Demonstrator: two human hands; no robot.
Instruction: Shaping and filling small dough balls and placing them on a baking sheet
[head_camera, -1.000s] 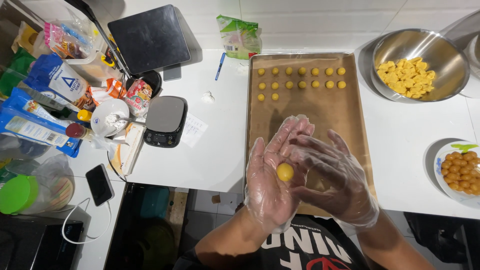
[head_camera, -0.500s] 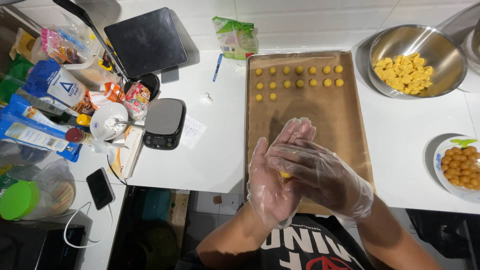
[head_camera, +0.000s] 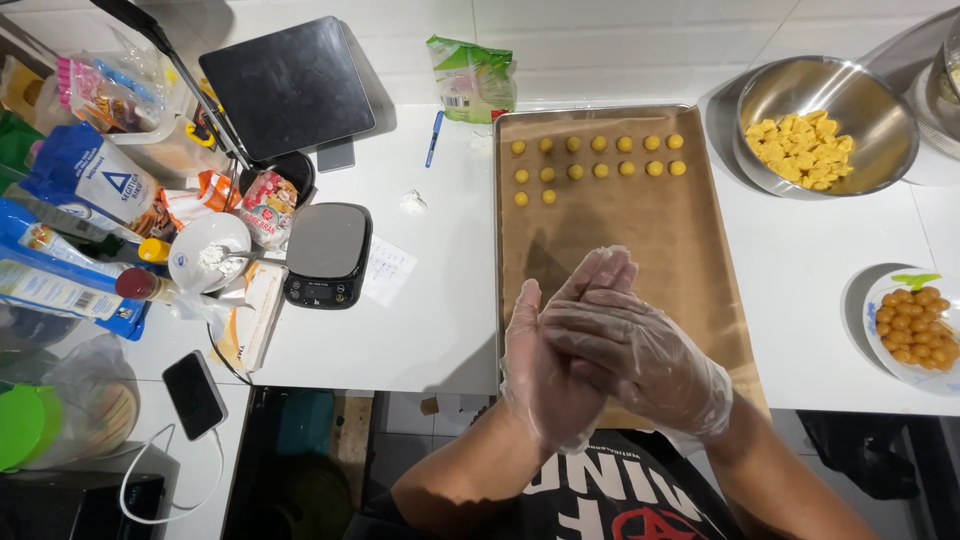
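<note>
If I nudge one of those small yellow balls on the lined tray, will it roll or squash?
The yellow balls look round, so one would probably roll on the flat paper-lined tray. They seem to be soft dough, likely to dent under a firm pinch.

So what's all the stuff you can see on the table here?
baking tray: one, brown paper lined, centre
dough balls: fourteen, yellow, top of tray
metal bowl: one, silver, holds yellow pieces, top right
plate: one, white, holds orange-brown balls, right edge
kitchen scale: one, black, left of tray
small bowl: one, white, white powder inside
pen: one, blue
green packet: one, top middle
phone: one, black, lower left
left hand: clear glove, pressed against right
right hand: clear glove, over left palm
</note>
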